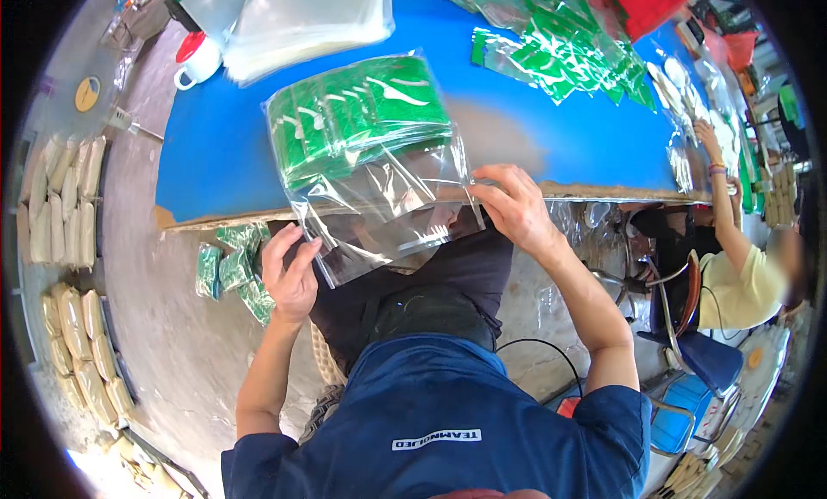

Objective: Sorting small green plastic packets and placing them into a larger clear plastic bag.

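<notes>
- Bag, clear plastic [388, 185], lies on near edge of blue table [202, 176], its loose end hanging past the edge over the person's lap.
- Green packets [345, 116] sit stacked at the bag's far part, all on the tabletop; they look to be inside the film, but glare hides exactly how the layers lie.
- L hand [291, 277]: thumb + forefinger narrow, at L edge of bag's loose end, prob. a light pinch.
- R hand [519, 210]: thumb + fingertips close tog. on R edge of same end, pinching film; other fingers loosely bent.
- Loose end spans btwn both hands, creased & shiny; can't tell if its mouth is open or flat.
- Risk: packets could skew or slump if one hand pulls harder than the other, b/c only the film is held, not the stack.
- Risk: bag could slide off the edge if both hands tug toward the lap, w/ nothing holding the far side.
- Risk: thin film could slip from fingertips or crease badly, b/c grips look light & right at the edges.
- Risk: table's rough front edge might snag or scuff the overhang.
- Nearby: flat clear sleeves [310, 30] & white mug w/ red top [198, 61] far L; loose green packet pile [551, 55] far R. Mug might tip if knocked, but it's apart from both hands.
- Co-worker [741, 284] sits well off R, reaching to the table.
</notes>
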The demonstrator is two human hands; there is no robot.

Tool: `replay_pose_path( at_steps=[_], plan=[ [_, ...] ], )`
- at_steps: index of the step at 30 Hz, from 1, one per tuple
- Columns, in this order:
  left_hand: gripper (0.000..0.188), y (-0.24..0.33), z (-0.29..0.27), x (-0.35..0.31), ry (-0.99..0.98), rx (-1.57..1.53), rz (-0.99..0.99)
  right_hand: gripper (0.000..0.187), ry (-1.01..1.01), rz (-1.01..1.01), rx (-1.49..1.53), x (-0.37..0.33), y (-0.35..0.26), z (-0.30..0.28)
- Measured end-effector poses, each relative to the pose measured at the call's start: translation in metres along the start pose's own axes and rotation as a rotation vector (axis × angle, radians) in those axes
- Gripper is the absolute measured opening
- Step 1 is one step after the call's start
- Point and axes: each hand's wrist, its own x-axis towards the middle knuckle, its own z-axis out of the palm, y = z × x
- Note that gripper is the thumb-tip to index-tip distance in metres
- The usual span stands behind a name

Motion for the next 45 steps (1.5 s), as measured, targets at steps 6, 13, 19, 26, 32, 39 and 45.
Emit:
replay_pose_path(
  at_steps=[6,13,19,26,32,39,45],
  plan=[
    [0.025,-0.008,-0.002,0.013,-0.013,0.043,0.048,0.026,0.002,0.02,0.012,0.006,-0.002,0.0],
    [0.008,-0.017,-0.017,0.054,0.092,-0.241,-0.146,0.016,0.214,0.17,0.204,0.041,0.019,-0.012],
    [0.025,-0.054,-0.046,0.216,0.309,-0.645,-0.406,0.021,0.401,0.223,0.255,0.193,0.042,-0.075],
    [0.022,-0.064,-0.068,0.231,0.193,-0.705,-0.556,0.017,0.309,0.131,0.525,0.209,0.039,-0.085],
    [0.023,-0.073,-0.047,0.201,0.115,-0.891,-0.589,0.017,0.136,0.354,0.69,0.187,0.052,-0.065],
    [0.028,-0.081,-0.041,0.201,0.048,-0.918,-0.47,0.017,0.145,0.311,0.766,0.185,0.053,-0.06],
    [0.022,-0.082,-0.028,0.203,0.274,-0.94,-0.528,0.019,0.29,0.291,0.879,0.184,0.054,-0.039]
  ],
)
